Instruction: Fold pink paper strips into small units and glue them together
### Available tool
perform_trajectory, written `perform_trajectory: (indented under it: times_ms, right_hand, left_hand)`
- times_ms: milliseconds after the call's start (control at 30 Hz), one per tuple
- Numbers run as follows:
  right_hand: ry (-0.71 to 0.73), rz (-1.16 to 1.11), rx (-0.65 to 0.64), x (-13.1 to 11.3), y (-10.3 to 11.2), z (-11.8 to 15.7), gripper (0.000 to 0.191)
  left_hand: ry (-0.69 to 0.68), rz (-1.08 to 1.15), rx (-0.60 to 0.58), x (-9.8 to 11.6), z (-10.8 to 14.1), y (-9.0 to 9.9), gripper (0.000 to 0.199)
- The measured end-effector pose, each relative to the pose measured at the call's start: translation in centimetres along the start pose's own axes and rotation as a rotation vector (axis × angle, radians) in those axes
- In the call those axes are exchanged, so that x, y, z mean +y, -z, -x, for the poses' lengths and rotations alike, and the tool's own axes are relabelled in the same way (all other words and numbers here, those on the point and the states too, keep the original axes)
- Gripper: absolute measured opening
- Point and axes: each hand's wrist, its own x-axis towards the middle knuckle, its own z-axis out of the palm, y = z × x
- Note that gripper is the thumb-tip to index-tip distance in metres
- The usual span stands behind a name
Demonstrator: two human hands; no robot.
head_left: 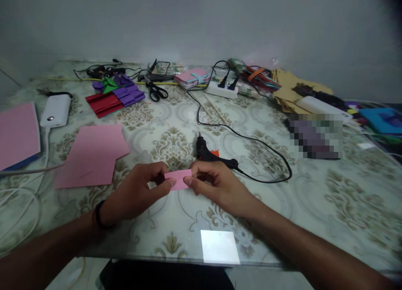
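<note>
A small pink piece of paper [179, 180] is held up between both hands over the front middle of the table. My left hand [138, 191] pinches its left end with thumb and fingers. At the right end, my right hand [216, 183] grips it the same way. Just behind the right hand lies a black glue gun [204, 151] with an orange trigger, its nozzle pointing away from me. A larger cut pink sheet [94, 156] lies flat to the left of my left hand.
A white power bank [56, 110] and stacked pink sheets [17, 135] lie left. Behind are folded purple paper [130, 91], red paper [103, 103], scissors [155, 91] and a power strip [222, 89]. The glue gun's cord [276, 154] loops right, near a blurred-out dark object [314, 137].
</note>
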Motion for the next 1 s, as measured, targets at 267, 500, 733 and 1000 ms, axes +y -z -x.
perform_trajectory:
  times_ms: [267,500,733,1000]
  right_hand:
    - [0.1,0.174,-0.014,0.15,-0.6,0.07,0.029]
    - [0.07,0.156,0.045,-0.03,-0.37,0.13,0.035]
    - [0.04,0.116,0.032,-0.15,-0.3,0.11,0.039]
    - [0.027,0.063,-0.064,0.04,0.04,-0.03,0.038]
  left_hand:
    - [-0.038,-0.024,-0.043,0.12,0.05,-0.21,0.021]
    - [0.016,0.059,-0.069,0.03,-0.07,0.34,0.031]
    - [0.055,0.053,-0.019,0.06,0.09,0.12,0.036]
    - [0.008,0.093,0.004,-0.35,0.22,-0.29,0.032]
